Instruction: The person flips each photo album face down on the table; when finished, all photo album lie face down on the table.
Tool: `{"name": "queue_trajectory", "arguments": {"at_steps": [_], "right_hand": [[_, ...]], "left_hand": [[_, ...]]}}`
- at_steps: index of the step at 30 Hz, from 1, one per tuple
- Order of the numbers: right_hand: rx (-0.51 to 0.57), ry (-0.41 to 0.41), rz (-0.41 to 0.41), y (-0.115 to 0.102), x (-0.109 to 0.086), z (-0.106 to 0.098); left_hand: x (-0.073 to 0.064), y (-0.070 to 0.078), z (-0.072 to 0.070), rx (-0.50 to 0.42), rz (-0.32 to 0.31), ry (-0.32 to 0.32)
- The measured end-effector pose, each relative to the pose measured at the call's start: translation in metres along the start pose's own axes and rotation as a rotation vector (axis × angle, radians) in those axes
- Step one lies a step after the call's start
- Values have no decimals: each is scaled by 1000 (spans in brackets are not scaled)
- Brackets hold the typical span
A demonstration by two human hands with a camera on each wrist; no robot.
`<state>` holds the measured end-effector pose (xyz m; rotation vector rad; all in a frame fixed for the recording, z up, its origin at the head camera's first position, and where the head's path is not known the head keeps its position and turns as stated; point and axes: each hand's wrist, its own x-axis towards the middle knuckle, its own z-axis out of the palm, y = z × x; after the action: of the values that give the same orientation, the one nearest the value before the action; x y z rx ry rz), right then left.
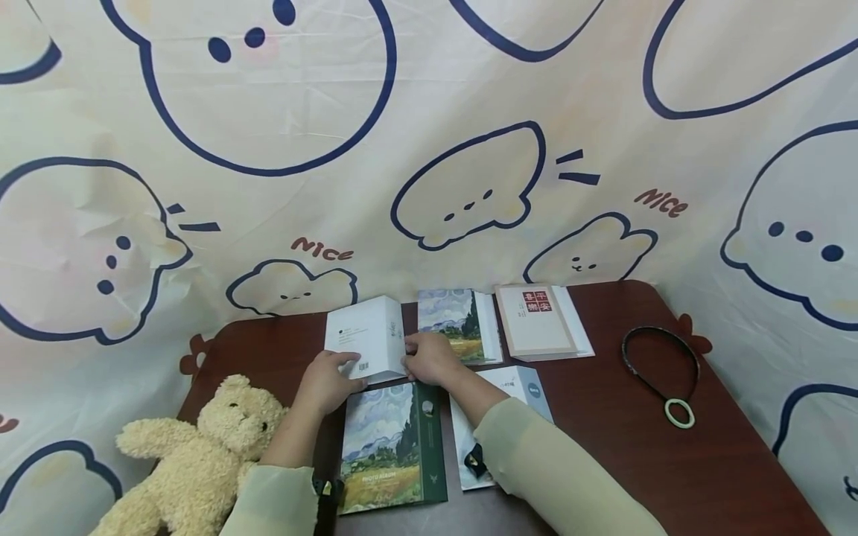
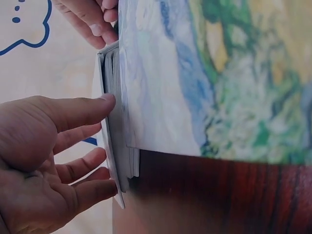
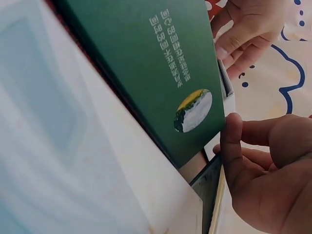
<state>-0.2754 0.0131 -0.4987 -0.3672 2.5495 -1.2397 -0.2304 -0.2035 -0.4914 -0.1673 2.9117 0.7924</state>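
Observation:
A thick white book (image 1: pixel 355 335) with a barcode lies back up at the far left of the table. My left hand (image 1: pixel 328 381) grips its near left part; in the left wrist view the thumb (image 2: pixel 87 111) lies against the page edges and the fingers reach over the cover. At the near right corner, by the spine, my right hand (image 1: pixel 430 359) pinches the same book. Just in front lies a photo album (image 1: pixel 382 447) with a painted landscape cover and green spine (image 3: pixel 161 83). Under the right forearm is a white and light-blue book (image 1: pixel 512 383), partly hidden.
Beyond the right hand lies another landscape-covered album (image 1: pixel 452 320), beside a cream book (image 1: pixel 532 324) with red characters. A black cord loop with a pale green ring (image 1: pixel 680 414) is at the right. A plush bear (image 1: pixel 194 461) sits by the left arm. Patterned cloth (image 1: pixel 429 97) hangs behind.

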Motion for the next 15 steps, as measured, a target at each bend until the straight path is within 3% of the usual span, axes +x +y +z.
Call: {"name": "queue_trajectory", "arguments": {"at_steps": [9, 15], "right_hand": [[56, 6, 7, 5, -2, -5], [92, 40, 30, 9, -6, -14]], "left_hand": [[-2, 1, 2, -8, 7, 0], [-6, 12, 0, -72, 70, -7]]}}
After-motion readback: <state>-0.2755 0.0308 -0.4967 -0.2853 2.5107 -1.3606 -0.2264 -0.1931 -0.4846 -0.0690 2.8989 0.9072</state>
